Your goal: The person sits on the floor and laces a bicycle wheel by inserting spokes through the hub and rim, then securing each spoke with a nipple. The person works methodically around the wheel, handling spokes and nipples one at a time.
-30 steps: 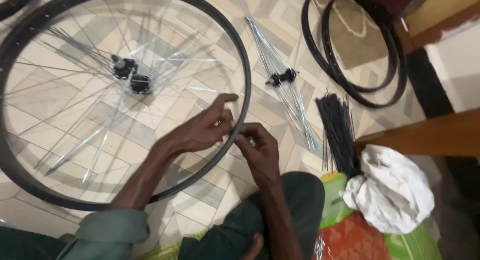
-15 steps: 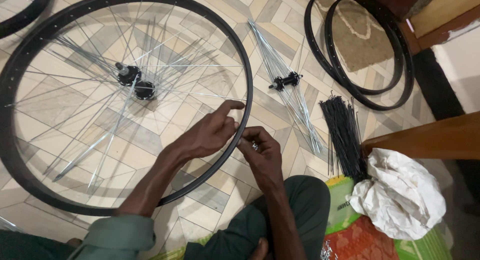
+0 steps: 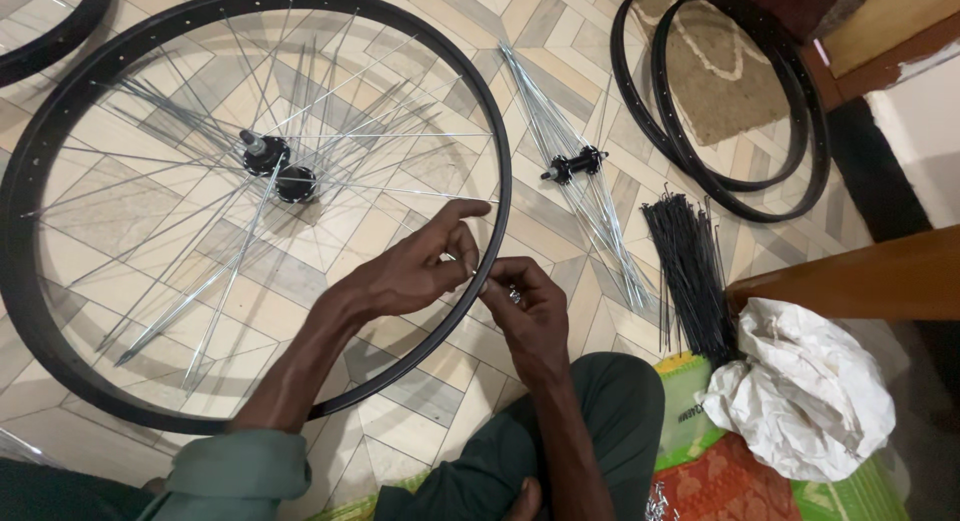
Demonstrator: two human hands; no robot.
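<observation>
The big black rim (image 3: 497,151) lies flat on the tiled floor (image 3: 560,41), its hub (image 3: 280,171) near the middle with many silver spokes (image 3: 200,291) fanned out, most ends seemingly not yet fixed at the rim, so lacing looks partly done. At the rim's near right edge the left hand (image 3: 415,271) pinches one spoke end, while the right hand (image 3: 525,301) has its fingers closed on a small metal piece, probably a nipple.

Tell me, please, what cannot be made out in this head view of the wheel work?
- Small metal piece in the right hand: too small, covered by fingers.
- Rim under the left hand: hidden by both hands.
- Second tyre, top left: cut off by the edge.
</observation>
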